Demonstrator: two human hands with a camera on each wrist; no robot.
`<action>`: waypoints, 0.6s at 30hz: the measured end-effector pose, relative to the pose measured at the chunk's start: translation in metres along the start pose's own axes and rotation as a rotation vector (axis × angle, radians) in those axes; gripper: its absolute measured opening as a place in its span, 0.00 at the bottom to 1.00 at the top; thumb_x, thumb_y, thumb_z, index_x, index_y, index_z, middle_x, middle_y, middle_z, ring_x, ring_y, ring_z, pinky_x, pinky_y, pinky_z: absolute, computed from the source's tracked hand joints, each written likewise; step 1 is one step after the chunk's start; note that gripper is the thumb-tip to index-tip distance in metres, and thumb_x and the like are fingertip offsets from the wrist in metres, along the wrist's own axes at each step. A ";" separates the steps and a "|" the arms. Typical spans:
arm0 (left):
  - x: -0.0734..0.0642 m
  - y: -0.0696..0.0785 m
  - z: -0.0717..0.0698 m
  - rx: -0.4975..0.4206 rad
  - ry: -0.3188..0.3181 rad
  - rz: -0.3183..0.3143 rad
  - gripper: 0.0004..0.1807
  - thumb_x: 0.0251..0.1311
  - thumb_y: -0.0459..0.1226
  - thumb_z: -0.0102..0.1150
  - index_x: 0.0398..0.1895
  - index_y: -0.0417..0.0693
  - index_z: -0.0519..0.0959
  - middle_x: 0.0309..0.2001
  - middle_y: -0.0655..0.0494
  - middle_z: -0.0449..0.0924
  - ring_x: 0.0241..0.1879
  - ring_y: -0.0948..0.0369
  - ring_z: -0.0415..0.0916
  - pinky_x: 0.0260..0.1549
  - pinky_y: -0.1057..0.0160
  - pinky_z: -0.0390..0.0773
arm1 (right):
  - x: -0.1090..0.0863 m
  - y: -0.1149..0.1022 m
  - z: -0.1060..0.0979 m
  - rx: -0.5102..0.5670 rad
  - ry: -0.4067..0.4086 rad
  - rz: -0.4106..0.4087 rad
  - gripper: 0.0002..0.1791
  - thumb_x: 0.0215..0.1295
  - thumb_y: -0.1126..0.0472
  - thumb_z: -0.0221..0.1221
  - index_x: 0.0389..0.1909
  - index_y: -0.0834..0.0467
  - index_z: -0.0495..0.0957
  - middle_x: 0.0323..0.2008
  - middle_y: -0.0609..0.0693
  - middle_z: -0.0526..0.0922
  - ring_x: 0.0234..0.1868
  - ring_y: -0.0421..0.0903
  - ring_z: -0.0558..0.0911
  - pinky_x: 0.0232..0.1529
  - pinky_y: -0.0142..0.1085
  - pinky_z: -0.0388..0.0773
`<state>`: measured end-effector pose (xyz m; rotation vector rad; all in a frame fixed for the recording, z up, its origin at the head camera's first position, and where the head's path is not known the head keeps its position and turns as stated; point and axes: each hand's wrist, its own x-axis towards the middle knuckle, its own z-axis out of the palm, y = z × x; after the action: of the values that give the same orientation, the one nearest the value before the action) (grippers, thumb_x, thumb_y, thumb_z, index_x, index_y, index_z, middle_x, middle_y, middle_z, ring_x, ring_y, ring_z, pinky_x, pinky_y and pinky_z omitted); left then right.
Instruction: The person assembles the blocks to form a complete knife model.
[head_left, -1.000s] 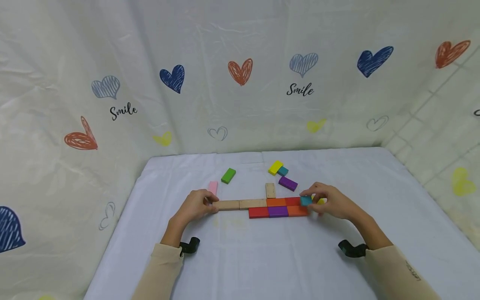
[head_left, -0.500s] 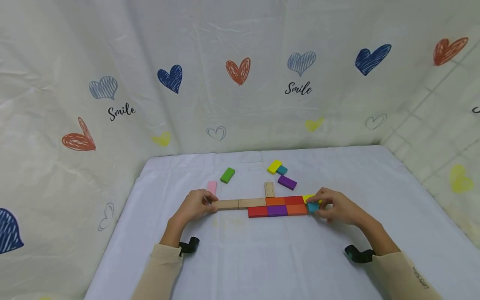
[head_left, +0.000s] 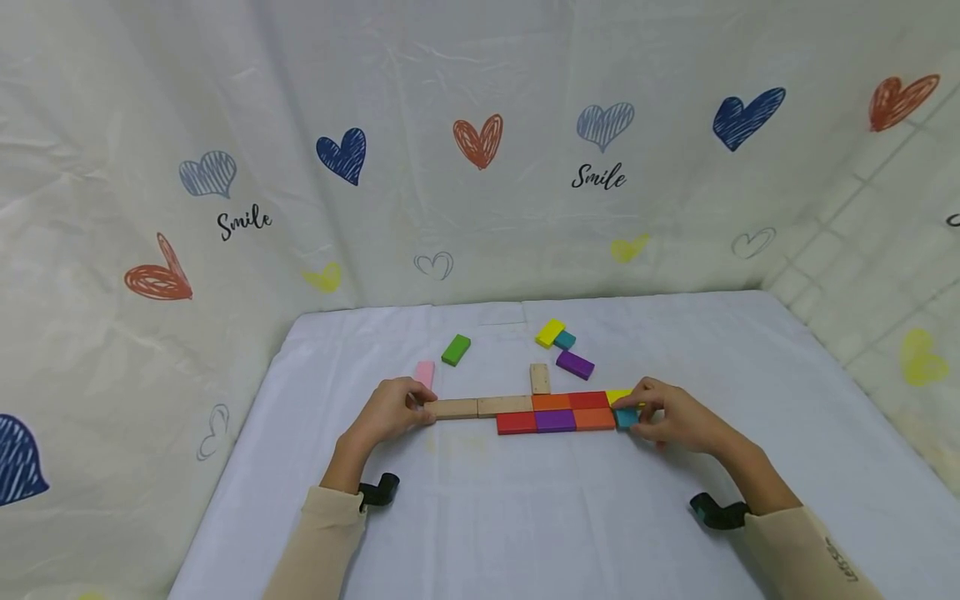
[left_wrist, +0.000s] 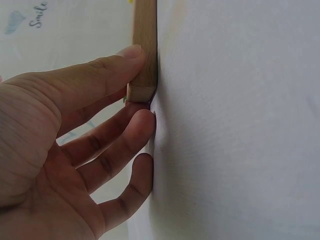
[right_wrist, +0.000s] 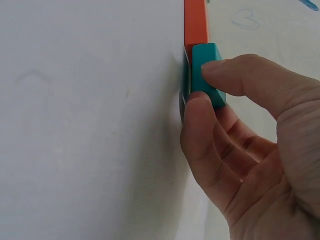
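Note:
In the head view, my left hand (head_left: 392, 410) pinches the left end of a plain wooden block (head_left: 457, 409); in the left wrist view the thumb lies along that block's side. My right hand (head_left: 675, 417) holds a teal block (right_wrist: 205, 70) between thumb and fingers, at the right end of the front row. That row has a red block (head_left: 516, 423), a purple block (head_left: 555, 421) and an orange block (head_left: 595, 419). Behind it run another wooden block (head_left: 504, 406), an orange one, a red one and a yellow block (head_left: 617, 397), partly covered by my right fingers.
Farther back lie a pink block (head_left: 424, 373), a green block (head_left: 456, 350), an upright-pointing wooden block (head_left: 540, 379), a purple block (head_left: 575, 364), and a yellow block (head_left: 551, 333) against a teal one (head_left: 565, 340). A white cloth (head_left: 480, 517) covers the table; a printed curtain hangs behind.
My right hand has moved right and toward me, bringing the teal block from over the back row to the front row's end. The yellow block shows more. The left hand keeps its place.

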<state>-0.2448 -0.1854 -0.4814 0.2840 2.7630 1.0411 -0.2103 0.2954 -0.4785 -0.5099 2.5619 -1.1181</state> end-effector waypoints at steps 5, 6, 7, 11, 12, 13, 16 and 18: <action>0.000 0.000 0.000 -0.003 -0.003 -0.003 0.13 0.52 0.36 0.78 0.41 0.56 0.88 0.37 0.61 0.84 0.37 0.61 0.76 0.36 0.62 0.77 | 0.000 -0.001 0.000 -0.011 0.005 0.010 0.20 0.63 0.66 0.68 0.57 0.56 0.84 0.46 0.55 0.73 0.33 0.44 0.81 0.28 0.37 0.84; 0.000 0.000 0.000 -0.002 -0.003 -0.003 0.13 0.52 0.36 0.78 0.41 0.56 0.88 0.37 0.61 0.84 0.36 0.61 0.76 0.36 0.62 0.77 | 0.000 -0.002 0.000 -0.015 0.008 0.011 0.19 0.63 0.66 0.68 0.56 0.56 0.84 0.46 0.55 0.74 0.33 0.44 0.81 0.28 0.37 0.84; 0.000 0.000 0.000 -0.003 -0.004 -0.003 0.13 0.52 0.36 0.78 0.41 0.55 0.88 0.37 0.61 0.84 0.36 0.61 0.76 0.36 0.62 0.77 | -0.001 -0.002 0.000 -0.022 0.012 0.011 0.19 0.63 0.66 0.68 0.55 0.56 0.84 0.45 0.55 0.74 0.33 0.43 0.81 0.28 0.36 0.84; 0.000 0.000 0.000 -0.005 -0.005 -0.004 0.13 0.52 0.36 0.78 0.41 0.55 0.88 0.37 0.61 0.84 0.36 0.61 0.76 0.36 0.62 0.77 | -0.001 -0.002 -0.001 -0.041 0.023 0.000 0.17 0.62 0.67 0.69 0.53 0.56 0.85 0.44 0.54 0.76 0.32 0.42 0.80 0.28 0.35 0.83; 0.000 0.000 0.000 -0.006 -0.006 -0.004 0.13 0.52 0.36 0.78 0.41 0.55 0.88 0.37 0.61 0.84 0.36 0.61 0.77 0.36 0.62 0.77 | -0.001 -0.002 -0.001 -0.046 0.026 -0.001 0.17 0.62 0.67 0.68 0.52 0.56 0.85 0.44 0.54 0.76 0.32 0.42 0.80 0.28 0.35 0.83; 0.000 0.000 0.000 -0.007 -0.006 -0.004 0.13 0.52 0.36 0.78 0.41 0.55 0.88 0.37 0.61 0.84 0.36 0.61 0.77 0.36 0.62 0.77 | 0.000 -0.002 0.000 -0.050 0.029 -0.002 0.17 0.62 0.67 0.69 0.52 0.56 0.86 0.44 0.53 0.76 0.32 0.42 0.80 0.28 0.35 0.83; 0.000 0.000 -0.001 -0.008 -0.007 -0.005 0.13 0.52 0.36 0.78 0.41 0.55 0.88 0.37 0.61 0.84 0.36 0.61 0.77 0.36 0.62 0.77 | 0.000 -0.002 0.000 -0.056 0.032 -0.007 0.16 0.62 0.67 0.69 0.51 0.56 0.86 0.43 0.53 0.76 0.32 0.41 0.79 0.28 0.35 0.83; 0.000 0.000 -0.001 -0.005 -0.007 -0.006 0.13 0.52 0.36 0.78 0.41 0.55 0.88 0.37 0.61 0.84 0.36 0.61 0.77 0.36 0.62 0.77 | 0.001 -0.004 0.000 -0.063 0.034 -0.006 0.16 0.62 0.66 0.69 0.51 0.55 0.86 0.42 0.52 0.77 0.31 0.41 0.79 0.27 0.34 0.82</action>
<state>-0.2446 -0.1858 -0.4805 0.2779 2.7531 1.0438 -0.2103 0.2932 -0.4757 -0.5175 2.6344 -1.0593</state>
